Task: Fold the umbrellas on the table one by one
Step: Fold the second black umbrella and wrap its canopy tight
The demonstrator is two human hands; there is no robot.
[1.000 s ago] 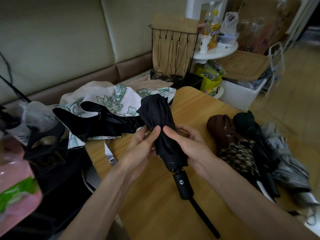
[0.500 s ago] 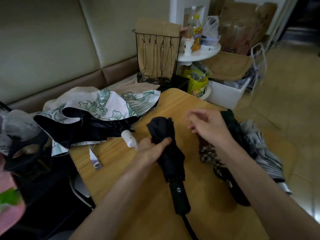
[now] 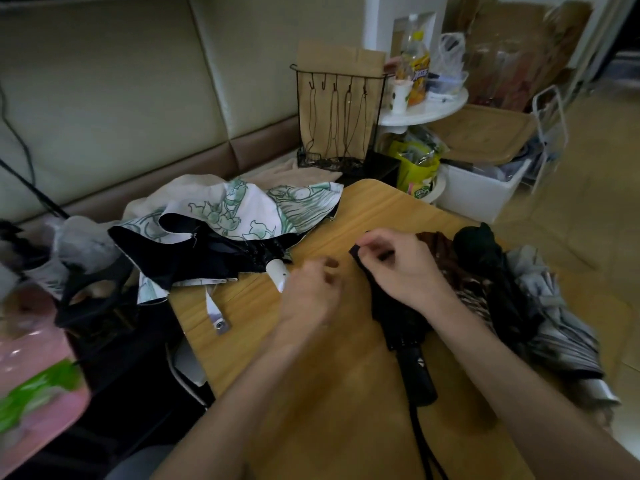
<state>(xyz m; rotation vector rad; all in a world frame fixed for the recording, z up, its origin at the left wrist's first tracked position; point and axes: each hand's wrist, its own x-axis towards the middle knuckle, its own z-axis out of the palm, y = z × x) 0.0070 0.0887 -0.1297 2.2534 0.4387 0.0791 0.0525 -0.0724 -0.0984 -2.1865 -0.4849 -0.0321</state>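
A folded black umbrella point(image 3: 394, 317) lies on the wooden table point(image 3: 311, 403), its black handle point(image 3: 417, 375) pointing toward me. My right hand point(image 3: 398, 268) rests on its canopy, thumb and fingers pinching the black fabric near the tip. My left hand point(image 3: 310, 292), motion-blurred and with loosely curled fingers, hovers left of the black umbrella and holds nothing. It is right beside the white handle point(image 3: 277, 271) of an unfolded floral umbrella point(image 3: 235, 216), white and green outside and black inside, sprawled over the table's far left corner.
Folded umbrellas lie packed at the right edge: brown point(image 3: 441, 245), dark green point(image 3: 481, 244), a patterned one point(image 3: 474, 296), grey point(image 3: 564, 327). The floral umbrella's strap point(image 3: 216, 313) hangs over the left edge. Behind stand a wire rack point(image 3: 339, 116) and a white side table point(image 3: 426, 107).
My left hand let go of the black umbrella and moved left toward the white handle. My right hand came down onto the black canopy and took the fabric near its tip.
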